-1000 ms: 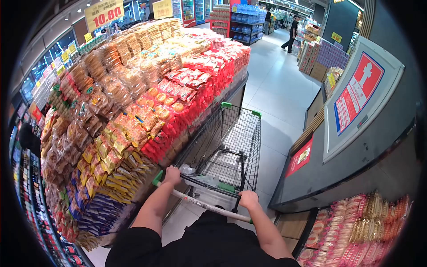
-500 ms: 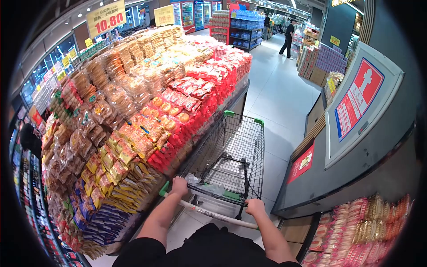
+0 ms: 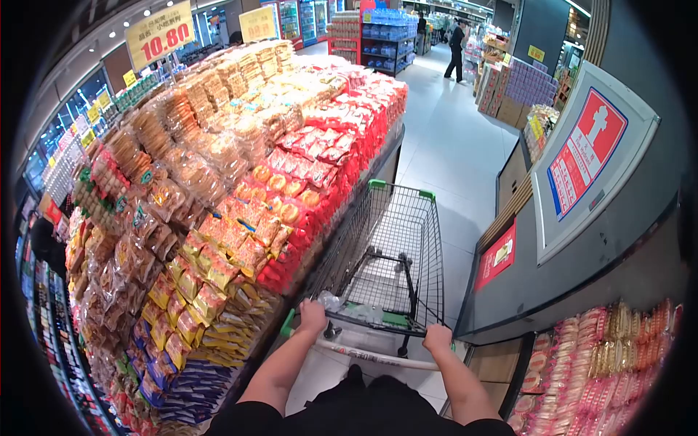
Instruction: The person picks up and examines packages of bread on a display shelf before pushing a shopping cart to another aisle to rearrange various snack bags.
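Observation:
A wire shopping cart (image 3: 400, 225) with green corner pieces stands in front of me. My left hand (image 3: 313, 317) is closed around the left side of its near end, and my right hand (image 3: 438, 338) is closed around the right side. Below both hands runs the cart's pale push bar (image 3: 374, 357). Clear crumpled plastic (image 3: 331, 301) lies near the left hand, at the basket's near end. Otherwise the wire floor of the basket shows bare.
Along the left rises a long display of packaged snacks (image 3: 196, 240), close beside the cart. A grey wall with a fire-hydrant panel (image 3: 592, 156) stands right, above stacked snack packs (image 3: 596, 363). Tiled aisle floor (image 3: 436, 156) leads ahead to a distant person in black (image 3: 456, 51).
The cart and both my hands sit a little further right in view, and the cart is turned slightly. My shoe tips now show below the push bar. Both grips are unchanged.

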`<state>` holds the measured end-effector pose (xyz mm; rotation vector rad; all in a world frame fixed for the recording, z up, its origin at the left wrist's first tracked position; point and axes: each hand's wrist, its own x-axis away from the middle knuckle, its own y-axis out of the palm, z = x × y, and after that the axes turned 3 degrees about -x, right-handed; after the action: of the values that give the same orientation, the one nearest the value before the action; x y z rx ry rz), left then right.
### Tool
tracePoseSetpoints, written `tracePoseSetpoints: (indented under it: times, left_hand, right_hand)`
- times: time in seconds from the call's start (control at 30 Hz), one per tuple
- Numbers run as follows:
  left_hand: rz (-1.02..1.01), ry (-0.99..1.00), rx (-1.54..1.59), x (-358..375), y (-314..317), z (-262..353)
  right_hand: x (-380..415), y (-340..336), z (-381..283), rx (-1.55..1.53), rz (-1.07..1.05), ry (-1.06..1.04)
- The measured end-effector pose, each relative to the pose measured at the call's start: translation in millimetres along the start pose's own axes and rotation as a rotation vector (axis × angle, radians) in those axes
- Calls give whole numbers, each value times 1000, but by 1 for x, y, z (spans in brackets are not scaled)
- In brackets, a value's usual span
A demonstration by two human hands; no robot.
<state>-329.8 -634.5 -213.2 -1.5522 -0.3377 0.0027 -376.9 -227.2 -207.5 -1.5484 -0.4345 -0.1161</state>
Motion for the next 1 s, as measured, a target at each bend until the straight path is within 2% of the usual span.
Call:
tracePoseSetpoints:
  times: [0.03, 0.1, 0.17, 0.4, 0.67, 1.0]
  left_hand:
    - [-10, -1, 4, 1, 7, -2]
    - [95, -6, 35, 0, 10, -5]
    - [17, -10, 50, 2, 6, -5]
    - [141, -12, 61, -1, 32, -3]
    - [69, -12, 25, 8, 12, -1]
    - [109, -22, 90, 5, 24, -5]
  right_hand:
    - [-1, 2, 0, 0, 21, -17]
    - [0, 2, -1, 19, 11, -23]
    - [5, -4, -3, 2, 23, -48]
    - [8, -2, 3, -1, 38, -61]
    - [18, -7, -4, -26, 45, -47]
    - [15, -8, -5, 11, 18, -58]
